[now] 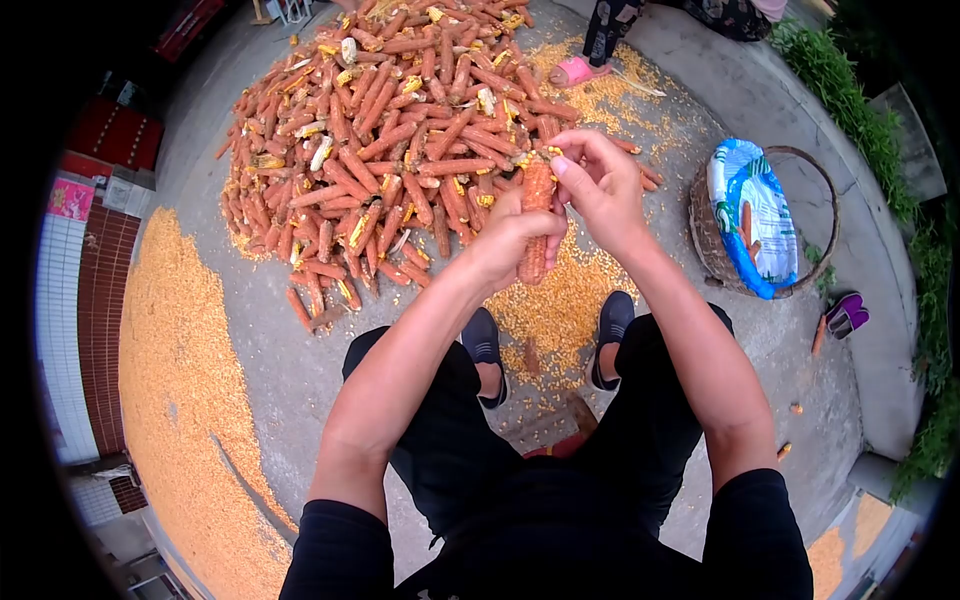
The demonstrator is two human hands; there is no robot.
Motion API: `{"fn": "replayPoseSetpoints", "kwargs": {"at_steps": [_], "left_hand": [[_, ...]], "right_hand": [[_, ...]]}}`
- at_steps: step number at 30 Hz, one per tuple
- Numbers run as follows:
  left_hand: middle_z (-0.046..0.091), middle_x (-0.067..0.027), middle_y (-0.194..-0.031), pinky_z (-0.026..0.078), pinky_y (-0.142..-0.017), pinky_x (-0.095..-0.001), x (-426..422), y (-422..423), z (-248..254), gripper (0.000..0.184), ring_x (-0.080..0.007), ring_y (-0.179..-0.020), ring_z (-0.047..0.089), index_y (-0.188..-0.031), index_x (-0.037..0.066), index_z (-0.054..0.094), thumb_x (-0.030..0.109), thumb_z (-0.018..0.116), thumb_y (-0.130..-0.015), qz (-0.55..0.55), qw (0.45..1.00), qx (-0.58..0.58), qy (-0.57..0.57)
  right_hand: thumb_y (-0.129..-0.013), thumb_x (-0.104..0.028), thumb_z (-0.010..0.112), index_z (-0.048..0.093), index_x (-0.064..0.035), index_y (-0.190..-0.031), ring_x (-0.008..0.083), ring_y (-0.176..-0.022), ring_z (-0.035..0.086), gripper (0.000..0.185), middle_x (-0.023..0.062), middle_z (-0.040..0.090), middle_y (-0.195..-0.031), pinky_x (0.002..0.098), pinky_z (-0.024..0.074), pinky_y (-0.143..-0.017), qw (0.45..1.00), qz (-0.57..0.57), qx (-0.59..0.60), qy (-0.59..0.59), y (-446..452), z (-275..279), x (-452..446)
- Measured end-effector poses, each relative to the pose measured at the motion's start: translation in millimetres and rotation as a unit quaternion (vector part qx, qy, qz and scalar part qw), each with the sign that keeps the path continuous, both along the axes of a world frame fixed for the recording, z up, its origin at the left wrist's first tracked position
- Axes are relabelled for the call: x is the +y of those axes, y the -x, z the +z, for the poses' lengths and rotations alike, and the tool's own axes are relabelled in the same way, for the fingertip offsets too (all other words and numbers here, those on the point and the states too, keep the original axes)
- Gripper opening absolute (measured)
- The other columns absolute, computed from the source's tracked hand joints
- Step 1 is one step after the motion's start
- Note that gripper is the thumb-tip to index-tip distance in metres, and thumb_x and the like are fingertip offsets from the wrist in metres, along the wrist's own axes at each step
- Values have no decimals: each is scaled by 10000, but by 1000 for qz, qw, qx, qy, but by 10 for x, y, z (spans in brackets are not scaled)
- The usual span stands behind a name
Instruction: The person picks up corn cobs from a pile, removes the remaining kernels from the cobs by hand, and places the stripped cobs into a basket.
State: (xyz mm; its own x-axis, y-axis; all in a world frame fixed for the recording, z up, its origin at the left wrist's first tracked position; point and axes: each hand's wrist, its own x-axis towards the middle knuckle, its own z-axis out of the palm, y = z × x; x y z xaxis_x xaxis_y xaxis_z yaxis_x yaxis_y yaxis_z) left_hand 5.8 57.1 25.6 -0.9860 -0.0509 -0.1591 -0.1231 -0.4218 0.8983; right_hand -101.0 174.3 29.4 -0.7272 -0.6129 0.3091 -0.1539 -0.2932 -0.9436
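My left hand (512,238) is wrapped round a corn cob (537,195), held nearly upright in front of me. Most of the cob is bare and reddish, with a few yellow kernels left around its top end. Up at that end, my right hand (603,185) has its thumb and fingers closed on the cob by the kernels. Its other fingers are partly hidden behind the cob. Loose yellow kernels (550,315) lie on the ground below, between my shoes.
A large pile of mostly stripped cobs (390,130) lies ahead. Shelled kernels (185,390) spread over the left ground. To the right stands a lined basket (770,220) holding a few cobs, near purple shoes (848,314). Another person's pink slipper (578,71) shows at the top.
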Motion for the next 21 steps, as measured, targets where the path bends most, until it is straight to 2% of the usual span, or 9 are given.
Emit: {"fn": "replayPoseSetpoints", "kwargs": {"at_steps": [2, 5, 6, 9, 12, 15, 21], "left_hand": [[526, -49, -712, 481, -495, -291, -13, -3, -23, 221, -138, -557, 528, -983, 57, 517, 272, 568, -994, 16, 1000, 5, 18], [527, -49, -721, 483, -478, -290, -16, -5, 29, 484, -143, -561, 539, -990, 55, 521, 524, 420, -1054, 43, 996, 9, -78], [527, -50, -730, 477, -451, -292, -11, 11, 47, 663, -153, -534, 541, -1005, 55, 529, 664, 268, -1037, 50, 998, 9, -45], [536, -56, -742, 468, -431, -296, -2, 30, 9, 551, -154, -499, 532, -1065, 51, 546, 554, 322, -1074, 100, 995, -13, -7], [559, -69, -755, 459, -412, -298, 22, 38, 23, 420, -159, -483, 531, -1130, 47, 559, 417, 363, -1095, 121, 992, 39, 11], [588, -77, -791, 458, -410, -292, 15, 33, -1, 298, -158, -490, 538, -1169, 53, 566, 285, 398, -1089, 137, 990, 30, 11], [620, -70, -850, 469, -438, -298, 51, 78, -73, 224, -153, -554, 572, -1160, 64, 570, 207, 428, -1064, 194, 979, 30, 45]], "right_hand": [[-927, 5, 668, 681, -8, -1079, 60, -652, 598, 153, 4, 591, -806, 221, 479, -561, 1000, 9, -11, 12, -6, -35, 5], [-908, 22, 684, 703, 7, -1033, 65, -657, 610, 127, 24, 614, -861, 225, 496, -575, 995, -35, 87, 15, 22, -61, -10], [-904, 28, 686, 705, 12, -1017, 70, -656, 615, 115, 28, 615, -866, 226, 500, -577, 995, -39, 86, 14, 10, -60, -7], [-891, 39, 688, 704, 19, -974, 85, -647, 631, 87, 40, 617, -868, 232, 510, -577, 995, -36, 94, 1, -23, -39, -1], [-871, 30, 695, 681, 15, -931, 101, -635, 646, 63, 50, 612, -837, 246, 517, -568, 993, -21, 115, -26, -65, -26, 9], [-840, 6, 712, 644, 8, -873, 127, -630, 658, 75, 67, 606, -805, 269, 520, -564, 988, -41, 135, -62, -93, -34, -15], [-787, 10, 700, 590, 0, -833, 211, -651, 651, 120, 106, 592, -776, 339, 511, -585, 949, -117, 263, -129, -150, -21, -63]]}}
